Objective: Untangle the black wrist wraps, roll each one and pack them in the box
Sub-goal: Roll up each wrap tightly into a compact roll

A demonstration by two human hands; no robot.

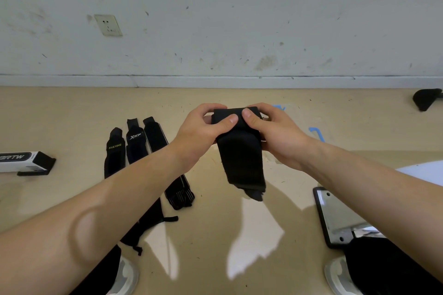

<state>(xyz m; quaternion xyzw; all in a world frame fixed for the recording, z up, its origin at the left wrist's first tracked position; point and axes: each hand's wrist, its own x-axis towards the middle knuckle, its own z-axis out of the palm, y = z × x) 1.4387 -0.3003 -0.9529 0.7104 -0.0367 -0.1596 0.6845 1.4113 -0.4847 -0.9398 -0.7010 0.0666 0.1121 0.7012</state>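
Two hands are meeting in the middle of the view, and we are gripping one black wrist wrap [239,151] between them above the floor [239,223]. Our left hand [201,132] is closing on the wrap's upper left edge, its thumb pressing on the front of the fabric. Our right hand [275,132] is clamping the upper right edge in the same way, thumb on top, so the two thumbs are almost touching. The wrap's top is lying folded over between our hands, and its loose tail is hanging down below them, apart from the floor.

Three more wraps [136,148] are lying side by side on the floor to the left of our left hand, partly hidden under the left forearm; one is showing yellow lettering, another white lettering. Further left, near the floor's left edge in the view, the white and black box [26,163] is lying on its side, well apart from the wrap we are holding.
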